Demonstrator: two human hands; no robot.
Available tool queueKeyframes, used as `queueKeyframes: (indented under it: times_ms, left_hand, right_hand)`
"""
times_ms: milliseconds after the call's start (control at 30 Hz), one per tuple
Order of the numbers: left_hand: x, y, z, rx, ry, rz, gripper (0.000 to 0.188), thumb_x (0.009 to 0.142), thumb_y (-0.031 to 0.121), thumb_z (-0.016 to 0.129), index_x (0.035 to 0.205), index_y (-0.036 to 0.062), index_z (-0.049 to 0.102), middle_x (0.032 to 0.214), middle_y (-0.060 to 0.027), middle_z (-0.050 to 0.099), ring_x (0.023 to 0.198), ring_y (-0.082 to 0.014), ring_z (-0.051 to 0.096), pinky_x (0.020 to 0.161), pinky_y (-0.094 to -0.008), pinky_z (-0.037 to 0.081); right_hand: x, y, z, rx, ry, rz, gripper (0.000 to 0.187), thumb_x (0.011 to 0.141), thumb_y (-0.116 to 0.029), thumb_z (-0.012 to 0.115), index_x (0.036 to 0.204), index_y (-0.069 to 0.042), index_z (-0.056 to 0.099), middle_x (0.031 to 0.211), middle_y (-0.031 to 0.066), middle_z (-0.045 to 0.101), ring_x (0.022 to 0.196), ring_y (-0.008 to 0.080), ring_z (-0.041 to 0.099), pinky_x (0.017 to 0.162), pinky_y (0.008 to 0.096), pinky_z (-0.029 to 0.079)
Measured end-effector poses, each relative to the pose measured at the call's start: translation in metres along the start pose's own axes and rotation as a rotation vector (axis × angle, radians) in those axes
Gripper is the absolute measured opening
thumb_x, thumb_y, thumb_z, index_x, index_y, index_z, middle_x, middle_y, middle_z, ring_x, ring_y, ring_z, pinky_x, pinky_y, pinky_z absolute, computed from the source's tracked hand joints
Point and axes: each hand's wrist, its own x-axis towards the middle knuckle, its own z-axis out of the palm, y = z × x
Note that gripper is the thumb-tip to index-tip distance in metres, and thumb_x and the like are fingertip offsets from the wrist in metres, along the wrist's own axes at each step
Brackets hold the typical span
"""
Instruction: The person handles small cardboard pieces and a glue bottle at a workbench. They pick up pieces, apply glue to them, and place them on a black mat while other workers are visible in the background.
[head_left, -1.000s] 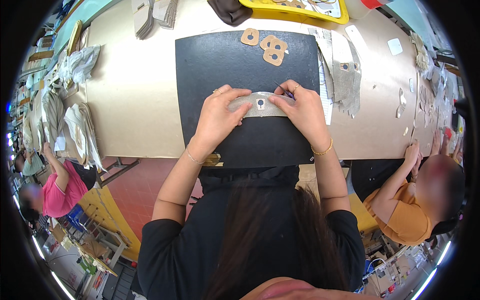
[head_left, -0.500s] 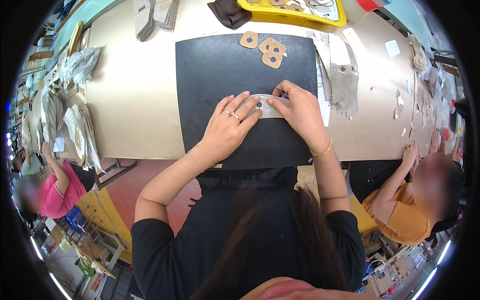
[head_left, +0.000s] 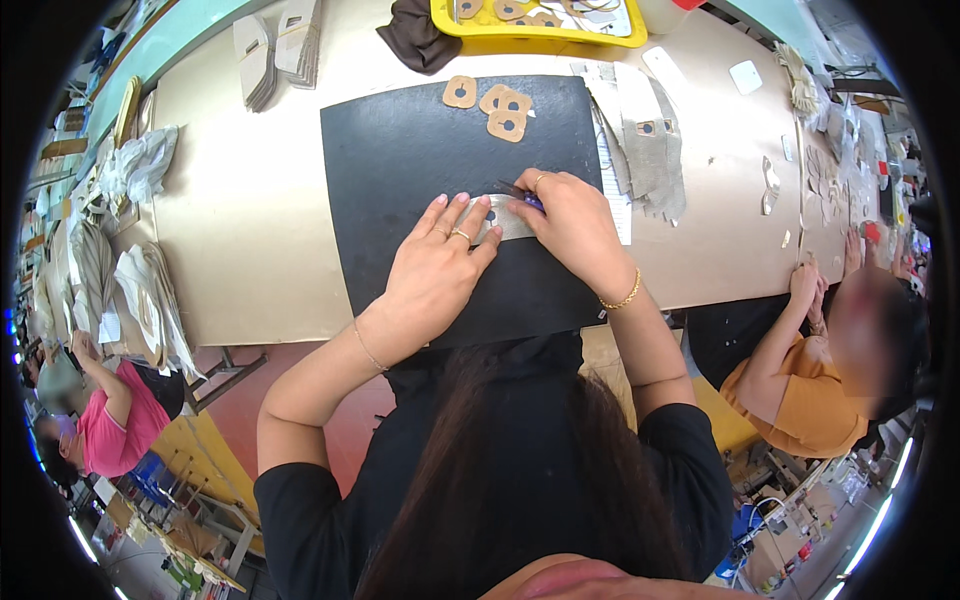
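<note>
A pale grey curved strip (head_left: 513, 226) lies on the black mat (head_left: 400, 160), with a small dark keyhole-shaped mark near its left part. My left hand (head_left: 437, 265) rests flat on the strip's left end, fingers stretched out and holding it down. In my right hand (head_left: 572, 228) is a small purple-handled tool (head_left: 533, 201), gripped between thumb and fingers. Its thin dark tip points left, just above the strip's upper edge. Farther up the mat lie several tan rounded-square patches (head_left: 507, 126) with dark keyhole-shaped centres, some overlapping.
Grey strips and paper sheets (head_left: 640, 140) lie at the mat's right edge. A yellow tray (head_left: 540, 40) with tan pieces stands at the back, beside a dark brown cloth (head_left: 420, 38). Stacked grey pieces (head_left: 255, 65) lie far left. Co-workers sit at both sides.
The purple-handled tool, mostly hidden in my right hand before, now shows with its tip pointing left. My right thumb has shifted off the strip's middle. My left hand still presses the strip.
</note>
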Motion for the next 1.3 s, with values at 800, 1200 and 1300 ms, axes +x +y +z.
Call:
queueKeyframes:
  times_ms: [800, 1200, 1300]
  left_hand:
    - [-0.011, -0.005, 0.029, -0.222, 0.381, -0.28, 0.062, 0.08, 0.013, 0.065, 0.137, 0.0089, 0.04, 0.148, -0.0168, 0.027, 0.137, -0.0323, 0.026, 0.111, -0.0479, 0.021]
    - [-0.01, -0.004, 0.03, -0.222, 0.403, -0.264, 0.059, 0.079, 0.013, 0.066, 0.134, 0.0095, 0.043, 0.147, -0.0184, 0.028, 0.136, -0.0351, 0.027, 0.109, -0.0501, 0.022]
    - [-0.01, -0.004, 0.029, -0.233, 0.413, -0.255, 0.058, 0.08, 0.012, 0.065, 0.134, 0.0092, 0.043, 0.146, -0.0179, 0.029, 0.136, -0.0346, 0.027, 0.109, -0.0498, 0.023]
  right_hand:
    - [-0.022, 0.029, -0.014, 0.323, 0.426, 0.227, 0.028, 0.079, -0.016, 0.069, 0.102, -0.001, 0.061, 0.091, 0.0118, 0.058, 0.081, 0.0263, 0.058, 0.075, 0.0345, 0.047]
    - [-0.013, 0.074, -0.045, -0.149, 0.616, 0.534, 0.085, 0.065, -0.045, 0.079, 0.132, -0.007, 0.043, 0.126, 0.0184, 0.044, 0.119, 0.0365, 0.038, 0.097, 0.0498, 0.034]
    - [-0.006, 0.11, -0.056, -0.044, 0.466, 0.709, 0.107, 0.058, -0.057, 0.079, 0.138, -0.002, 0.034, 0.128, 0.0232, 0.043, 0.12, 0.0392, 0.039, 0.096, 0.0527, 0.036]
